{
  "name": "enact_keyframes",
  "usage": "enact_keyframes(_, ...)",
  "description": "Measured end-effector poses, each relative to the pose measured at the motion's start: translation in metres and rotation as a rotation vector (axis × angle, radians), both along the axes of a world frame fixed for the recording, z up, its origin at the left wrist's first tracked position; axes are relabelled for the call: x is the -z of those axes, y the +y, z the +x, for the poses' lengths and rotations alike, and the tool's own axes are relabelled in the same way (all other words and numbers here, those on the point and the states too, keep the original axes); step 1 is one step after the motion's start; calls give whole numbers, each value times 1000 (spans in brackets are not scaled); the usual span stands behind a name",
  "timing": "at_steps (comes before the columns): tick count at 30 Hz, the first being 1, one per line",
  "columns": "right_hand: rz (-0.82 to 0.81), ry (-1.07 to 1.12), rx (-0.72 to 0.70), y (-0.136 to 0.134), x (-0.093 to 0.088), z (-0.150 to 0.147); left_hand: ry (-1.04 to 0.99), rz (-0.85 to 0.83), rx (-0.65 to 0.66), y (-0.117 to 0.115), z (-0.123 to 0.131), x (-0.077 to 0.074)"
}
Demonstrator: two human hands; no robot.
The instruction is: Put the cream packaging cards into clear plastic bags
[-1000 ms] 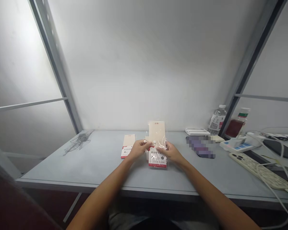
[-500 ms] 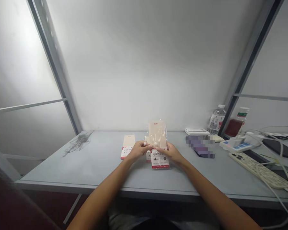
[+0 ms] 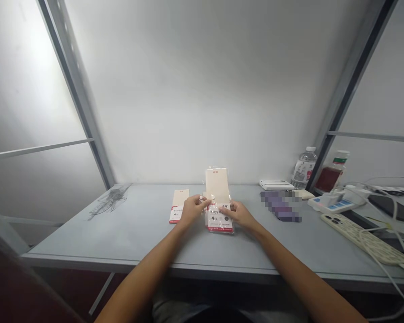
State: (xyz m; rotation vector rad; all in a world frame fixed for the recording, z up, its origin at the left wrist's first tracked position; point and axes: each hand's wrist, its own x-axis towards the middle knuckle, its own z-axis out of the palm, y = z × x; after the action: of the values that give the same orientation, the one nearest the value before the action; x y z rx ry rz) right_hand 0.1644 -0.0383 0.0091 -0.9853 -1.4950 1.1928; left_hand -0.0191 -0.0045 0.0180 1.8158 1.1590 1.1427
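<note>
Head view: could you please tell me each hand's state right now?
Left hand: curled at the left edge of the clear-wrapped packet; what it grips cannot be told.
Right hand: closed, holding that packet by its right side.

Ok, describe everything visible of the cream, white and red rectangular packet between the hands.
The packet looks like card in glossy clear film: cream above, white with a printed 4 below, red bottom band, leaning slightly left. The right hand grips its right side; the left hand is at its left side. Whether its base touches the table is unclear.
</note>
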Motion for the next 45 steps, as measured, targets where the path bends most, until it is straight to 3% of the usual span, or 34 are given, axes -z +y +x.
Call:
enact_keyframes(9, 69, -30, 33, 0, 2, -3, 226, 182, -91, 1, 0, 7)
enact_keyframes(13, 107, -56, 53, 0, 3, -4, 258, 211, -30, -1, 1, 8)
enact_keyframes(16, 109, -83, 76, 0, 5, -4, 221, 175, 78, -6, 2, 5)
enact_keyframes(20, 97, -92, 110, 2, 5, -1, 66, 7, 209, -10, 1, -3)
enact_keyframes(25, 47, -19, 27, 0, -1, 2, -186, -140, 209, -5, 0, -9)
enact_keyframes(35, -16, -31, -168, -9, -6, -1, -256, -192, 285, -7, 3, -6)
enact_keyframes(45, -13, -79, -172, -11, -6, -3, -194, -97, 323, -4, 4, -1)
